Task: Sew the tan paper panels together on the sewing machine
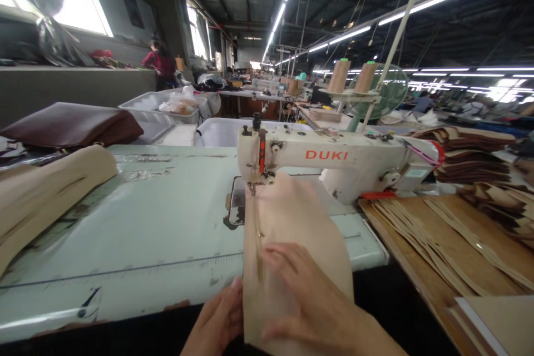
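A beige fabric piece (292, 222) lies on the sewing table (146, 233) and runs under the needle of a white DUKI sewing machine (334, 158). My right hand (308, 295) lies flat on the fabric with fingers stretched out, pressing it down beside the seam. My left hand (219, 320) holds the fabric's left edge near the table's front, thumb against the edge and fingers curled under it.
A roll of beige material (45, 189) and a brown leather piece (70, 125) lie at the left. Stacks of cut strips (450, 239) cover a wooden board at the right. White bins (167, 108) stand behind. A person in red (161, 64) is far back.
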The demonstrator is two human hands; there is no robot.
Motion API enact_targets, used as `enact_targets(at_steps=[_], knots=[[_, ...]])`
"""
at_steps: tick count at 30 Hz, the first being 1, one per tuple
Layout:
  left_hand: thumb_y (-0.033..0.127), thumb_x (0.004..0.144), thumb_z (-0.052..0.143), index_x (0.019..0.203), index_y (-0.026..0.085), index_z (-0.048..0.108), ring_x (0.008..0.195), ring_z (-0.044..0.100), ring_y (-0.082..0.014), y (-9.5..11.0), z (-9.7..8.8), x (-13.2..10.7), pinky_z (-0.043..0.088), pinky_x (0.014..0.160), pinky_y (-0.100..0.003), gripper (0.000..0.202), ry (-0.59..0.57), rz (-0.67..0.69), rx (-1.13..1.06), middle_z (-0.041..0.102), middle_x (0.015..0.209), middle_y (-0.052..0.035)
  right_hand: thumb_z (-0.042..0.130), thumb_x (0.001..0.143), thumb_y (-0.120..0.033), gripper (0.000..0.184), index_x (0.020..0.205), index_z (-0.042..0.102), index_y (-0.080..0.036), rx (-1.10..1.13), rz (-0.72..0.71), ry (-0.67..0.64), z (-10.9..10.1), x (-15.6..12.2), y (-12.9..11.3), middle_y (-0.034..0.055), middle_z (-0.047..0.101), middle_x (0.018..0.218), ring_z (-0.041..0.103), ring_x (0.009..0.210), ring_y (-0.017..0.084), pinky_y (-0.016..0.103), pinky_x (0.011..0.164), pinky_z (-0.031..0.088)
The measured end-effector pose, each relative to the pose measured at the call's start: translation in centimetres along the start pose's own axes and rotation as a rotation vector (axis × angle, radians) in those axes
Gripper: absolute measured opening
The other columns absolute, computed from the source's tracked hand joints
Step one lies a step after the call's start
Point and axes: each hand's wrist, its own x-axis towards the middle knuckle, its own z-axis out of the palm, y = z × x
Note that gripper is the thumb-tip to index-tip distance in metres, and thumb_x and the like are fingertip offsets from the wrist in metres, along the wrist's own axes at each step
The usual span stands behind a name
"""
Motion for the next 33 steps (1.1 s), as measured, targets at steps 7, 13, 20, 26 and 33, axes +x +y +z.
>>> enact_targets(at_steps=[7, 13, 20, 26, 33], knots=[[0.056, 0.085, 0.070, 0.116, 0.006, 0.069, 0.117, 0.063, -0.0351, -0.1, 0.1, 1.2, 0.049, 0.104, -0.044, 0.059, -0.196, -0.031, -0.051, 0.070, 0.119, -0.0190, 0.048, 0.092, -0.007, 0.047, 0.138, 0.050, -0.017, 0.185, 0.035, 0.059, 1.8, -1.6, -0.9, 0.0087, 0.060, 0.129, 0.052, 0.122, 0.019, 0.035, 0.109, 0.040], [0.043, 0.098, 0.056, 0.113, 0.001, 0.066, 0.107, 0.069, -0.0356, 0.0, 0.5, 1.1, 0.049, 0.103, -0.051, 0.046, -0.114, -0.052, -0.140, 0.072, 0.111, -0.0238, 0.047, 0.102, -0.026, 0.027, 0.086, 0.067, -0.017, 0.371, 0.303, 0.143, 0.4, 0.0, -0.6, 0.0020, 0.066, 0.084, 0.063, 0.082, 0.014, 0.024, 0.078, 0.049], [0.033, 0.088, 0.072, 0.103, 0.003, 0.069, 0.112, 0.065, -0.0371, 0.4, 1.2, 0.3, 0.051, 0.101, -0.048, 0.033, -0.108, -0.038, -0.100, 0.072, 0.111, -0.0226, 0.048, 0.103, -0.024, 0.027, 0.086, 0.067, -0.018, 0.350, 0.243, 0.123, 0.5, -0.3, -1.1, 0.0013, 0.067, 0.085, 0.061, 0.084, 0.014, 0.023, 0.077, 0.046], [0.041, 0.083, 0.074, 0.099, 0.006, 0.070, 0.111, 0.066, -0.0357, 0.4, 0.5, 0.9, 0.049, 0.103, -0.045, 0.039, -0.127, -0.022, -0.049, 0.072, 0.112, -0.0199, 0.066, 0.087, -0.010, 0.030, 0.115, 0.062, -0.021, 0.237, 0.113, 0.164, 2.0, -1.3, -0.9, 0.0037, 0.064, 0.106, 0.059, 0.101, 0.017, 0.027, 0.089, 0.050], [0.062, 0.077, 0.072, 0.105, 0.012, 0.075, 0.110, 0.066, -0.0332, 0.1, 0.0, 1.2, 0.050, 0.099, -0.042, 0.057, -0.139, 0.004, 0.077, 0.074, 0.108, -0.0149, 0.047, 0.091, -0.005, 0.024, 0.108, 0.061, -0.015, -0.056, -0.150, 0.348, 3.6, -1.5, 0.3, 0.0090, 0.065, 0.096, 0.062, 0.085, 0.019, 0.026, 0.072, 0.052]])
